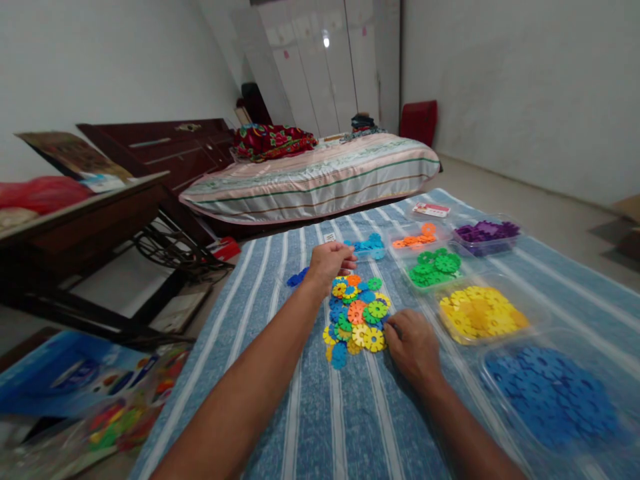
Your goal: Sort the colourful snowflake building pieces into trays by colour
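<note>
A loose pile of flower-shaped plastic discs (357, 312) in yellow, blue, green and orange lies on the striped cloth. My left hand (331, 261) is above the pile's far edge, fingers curled, beside a clear container of light-blue discs (369, 247). Whatever its fingertips hold, if anything, is too small to make out. At the pile's right edge, my right hand (414, 343) rests low with its fingers bent inward. Its fingertips touch the edge of the pile, and their grip is hidden. Dark-blue discs (298, 277) sit left of my left wrist, partly covered by it.
Clear containers on the right hold orange discs (414, 240), purple discs (486, 231), green discs (436, 267), yellow discs (480, 312) and blue discs (555, 393). A clear lid with a label (431, 211) lies at the far edge. A bed (310, 177) stands beyond, a wooden table (85, 200) left.
</note>
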Demonstrator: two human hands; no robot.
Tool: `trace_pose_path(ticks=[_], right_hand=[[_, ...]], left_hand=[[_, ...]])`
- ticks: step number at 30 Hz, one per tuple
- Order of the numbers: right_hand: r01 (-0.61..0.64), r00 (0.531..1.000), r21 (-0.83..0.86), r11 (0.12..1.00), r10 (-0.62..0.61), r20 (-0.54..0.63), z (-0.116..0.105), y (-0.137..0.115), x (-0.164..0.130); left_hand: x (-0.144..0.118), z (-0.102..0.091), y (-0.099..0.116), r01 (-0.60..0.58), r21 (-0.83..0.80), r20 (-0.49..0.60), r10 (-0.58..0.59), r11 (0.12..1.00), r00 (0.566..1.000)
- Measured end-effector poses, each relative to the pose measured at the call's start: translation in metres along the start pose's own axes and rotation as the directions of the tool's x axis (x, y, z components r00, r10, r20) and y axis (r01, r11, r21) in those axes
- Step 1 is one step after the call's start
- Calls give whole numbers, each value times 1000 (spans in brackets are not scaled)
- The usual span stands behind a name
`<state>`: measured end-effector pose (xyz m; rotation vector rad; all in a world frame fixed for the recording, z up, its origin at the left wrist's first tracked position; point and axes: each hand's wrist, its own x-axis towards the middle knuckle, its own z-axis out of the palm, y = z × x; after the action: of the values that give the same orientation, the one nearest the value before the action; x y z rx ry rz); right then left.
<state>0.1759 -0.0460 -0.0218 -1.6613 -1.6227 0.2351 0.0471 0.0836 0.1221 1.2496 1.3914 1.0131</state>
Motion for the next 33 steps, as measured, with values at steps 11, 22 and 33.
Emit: trace_pose_path(ticks=[11, 22, 33], right_hand=[[-10, 1000, -16, 1000, 10, 12, -3, 0, 0], [-12, 1000, -12, 1000, 12, 23, -1, 3, 0], [-12, 1000, 0, 1000, 12, 12, 0, 4, -1]], left_hand=[[-75, -61, -77, -66, 525, 181, -36, 848, 983], [-129, -54, -93, -176, 865, 197, 3, 469, 980], [-138, -50, -97, -220, 917, 240, -20, 334, 971]])
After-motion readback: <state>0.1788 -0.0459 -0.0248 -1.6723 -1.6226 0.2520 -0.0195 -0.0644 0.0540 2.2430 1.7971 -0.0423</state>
